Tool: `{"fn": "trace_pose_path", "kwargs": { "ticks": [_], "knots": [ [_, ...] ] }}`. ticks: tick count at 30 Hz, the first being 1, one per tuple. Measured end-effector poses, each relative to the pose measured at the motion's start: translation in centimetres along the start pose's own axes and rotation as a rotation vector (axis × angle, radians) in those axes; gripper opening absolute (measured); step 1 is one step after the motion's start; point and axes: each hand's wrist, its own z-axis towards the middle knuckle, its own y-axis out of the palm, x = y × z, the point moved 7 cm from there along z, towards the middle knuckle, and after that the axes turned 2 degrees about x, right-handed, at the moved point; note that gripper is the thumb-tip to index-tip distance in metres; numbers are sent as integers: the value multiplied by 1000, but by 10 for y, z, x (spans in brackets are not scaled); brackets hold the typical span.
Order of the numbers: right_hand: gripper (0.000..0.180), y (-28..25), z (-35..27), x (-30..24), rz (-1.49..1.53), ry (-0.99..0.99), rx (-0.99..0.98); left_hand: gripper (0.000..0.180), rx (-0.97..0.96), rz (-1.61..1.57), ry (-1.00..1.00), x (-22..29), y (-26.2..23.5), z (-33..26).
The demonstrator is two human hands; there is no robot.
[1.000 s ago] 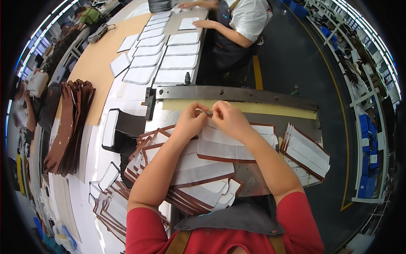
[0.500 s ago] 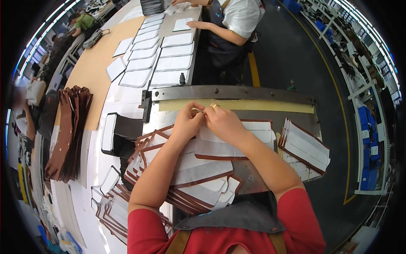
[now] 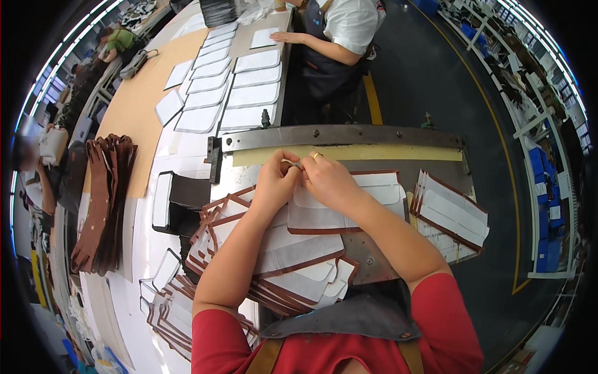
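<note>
My left hand [image 3: 276, 179] and my right hand [image 3: 328, 181] meet fingertip to fingertip just in front of the metal bar. Both are closed in a pinch, and whatever lies between the fingertips is too small to make out. A ring shows on the right hand. Under the right hand and forearm lies a white and grey panel with brown edging [image 3: 333, 219]; its far left corner is hidden by the hands. My left forearm crosses a fanned pile of similar brown-edged panels [image 3: 296, 254].
A metal bar [image 3: 349, 134] crosses the bench behind my hands. More edged panels [image 3: 451, 212] lie at right. Black pieces [image 3: 187, 190] and brown leather strips [image 3: 103, 206] lie left. Beyond, a person [image 3: 339, 50] touches a white panel [image 3: 264, 38] beside rows of them.
My hands keep the same pinch in nearly the same place. The co-worker's far hand, earlier visible at the top, has gone out of sight. The view has shifted slightly.
</note>
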Motion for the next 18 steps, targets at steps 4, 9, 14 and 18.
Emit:
{"fn": "trace_pose_path", "kwargs": {
  "ticks": [4,9,14,18],
  "knots": [
    [14,-2,0,-10,-52,-69,46,18,4,12,6,0,0,0],
    [20,-3,1,-11,-87,24,-4,17,32,48,-10,7,0,-2],
    [19,-14,-2,-9,-154,104,1,15,93,45,33,9,-5,-1],
    [11,-37,-17,9,-6,223,-44,12,147,36,40,15,-27,4]
  ]
}}
